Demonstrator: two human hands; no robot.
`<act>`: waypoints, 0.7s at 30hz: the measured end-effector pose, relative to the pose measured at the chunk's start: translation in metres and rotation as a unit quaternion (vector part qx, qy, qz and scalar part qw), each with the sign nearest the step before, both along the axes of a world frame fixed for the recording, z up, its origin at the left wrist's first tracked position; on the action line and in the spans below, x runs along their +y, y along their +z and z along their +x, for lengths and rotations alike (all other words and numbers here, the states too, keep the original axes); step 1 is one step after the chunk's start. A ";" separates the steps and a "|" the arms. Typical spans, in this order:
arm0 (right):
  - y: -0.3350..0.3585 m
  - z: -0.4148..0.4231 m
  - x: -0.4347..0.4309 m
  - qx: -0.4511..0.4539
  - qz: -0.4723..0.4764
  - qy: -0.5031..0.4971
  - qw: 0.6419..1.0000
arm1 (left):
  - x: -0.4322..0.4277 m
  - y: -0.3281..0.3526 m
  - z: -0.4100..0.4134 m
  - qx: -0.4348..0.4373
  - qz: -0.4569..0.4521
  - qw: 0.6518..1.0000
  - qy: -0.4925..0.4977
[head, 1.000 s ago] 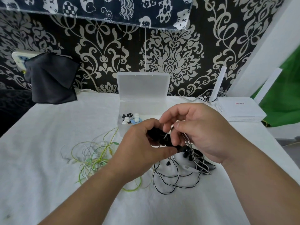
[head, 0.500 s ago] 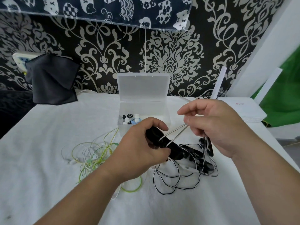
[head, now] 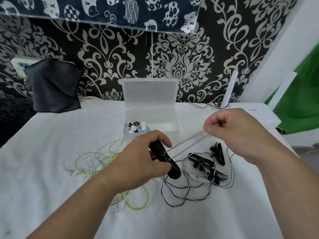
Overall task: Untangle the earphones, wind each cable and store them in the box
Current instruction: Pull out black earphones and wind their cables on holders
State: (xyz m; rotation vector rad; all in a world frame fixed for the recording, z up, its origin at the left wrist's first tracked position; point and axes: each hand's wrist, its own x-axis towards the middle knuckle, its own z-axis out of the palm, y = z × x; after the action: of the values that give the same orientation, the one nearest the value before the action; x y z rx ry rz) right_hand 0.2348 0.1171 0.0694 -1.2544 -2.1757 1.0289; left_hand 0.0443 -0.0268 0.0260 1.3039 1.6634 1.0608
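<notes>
Both forearms reach in from below, hands apart. Left hand (head: 141,166) is knuckles-up, fingers curled round a black cylindrical piece (head: 172,170) whose low end sticks out toward the right hand. Right hand (head: 240,135) is raised, further out, thumb and fingertips pinching a thin black-and-white earphone cable (head: 187,140). Two strands run taut from that pinch down to the cylinder. The rest lies in loose loops on the white cloth surface (head: 51,152) below and between the hands. Yellow-green and white earphone tangle (head: 103,157) lies left of the left hand. Open translucent plastic box (head: 151,116) sits just beyond the hands.
</notes>
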 end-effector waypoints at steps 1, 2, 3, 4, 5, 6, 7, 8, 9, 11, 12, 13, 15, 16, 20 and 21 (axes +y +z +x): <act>-0.001 0.000 0.001 -0.003 0.004 -0.004 1.000 | 0.000 0.000 0.000 -0.003 0.002 1.000 0.002; -0.001 0.001 0.003 -0.008 0.006 -0.007 1.000 | 0.000 0.000 -0.001 -0.007 0.006 1.000 0.007; -0.002 0.003 0.005 -0.012 0.006 -0.009 1.000 | 0.001 -0.001 -0.003 -0.012 0.012 1.000 0.012; -0.002 0.004 0.006 -0.013 0.004 -0.010 1.000 | 0.001 -0.001 -0.004 -0.019 0.017 1.000 0.018; -0.002 0.005 0.006 -0.014 0.001 -0.009 1.000 | 0.001 -0.001 -0.006 -0.032 0.024 0.999 0.022; -0.003 0.006 0.007 -0.014 -0.002 -0.006 1.000 | 0.001 0.000 -0.007 -0.049 0.031 0.998 0.028; -0.003 0.006 0.006 -0.016 -0.007 0.001 1.000 | 0.001 0.000 -0.008 -0.066 0.038 0.997 0.033; -0.003 0.006 0.006 -0.020 -0.014 0.012 1.000 | 0.001 0.001 -0.008 -0.075 0.044 0.996 0.037; -0.003 0.006 0.005 -0.026 -0.025 0.028 0.999 | 0.001 0.002 -0.009 -0.078 0.049 0.995 0.040; -0.001 0.006 0.002 -0.051 -0.045 0.060 0.996 | 0.001 0.002 -0.009 -0.100 0.056 0.993 0.039; -0.001 0.007 0.001 -0.063 -0.050 0.072 0.994 | 0.001 0.002 -0.010 -0.119 0.059 0.991 0.037; 0.000 0.007 0.000 -0.071 -0.052 0.077 0.993 | 0.001 0.002 -0.010 -0.138 0.062 0.988 0.034; -0.001 0.007 0.001 -0.070 -0.055 0.069 0.994 | 0.001 0.002 -0.010 -0.170 0.068 0.983 0.032; -0.002 0.007 0.002 -0.060 -0.060 0.062 0.994 | 0.002 0.001 -0.010 -0.181 0.072 0.980 0.032; -0.004 0.002 0.002 0.002 -0.101 0.043 0.994 | 0.002 -0.003 -0.009 -0.230 0.085 0.969 0.026; -0.004 0.001 0.002 0.017 -0.118 0.047 0.992 | 0.002 -0.003 -0.008 -0.245 0.088 0.965 0.027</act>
State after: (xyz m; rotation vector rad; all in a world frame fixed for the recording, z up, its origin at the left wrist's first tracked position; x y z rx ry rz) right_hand 0.2363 0.1188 0.0652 -1.2327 -2.1537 1.3683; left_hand 0.0359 -0.0250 0.0229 0.9967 1.2570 1.4537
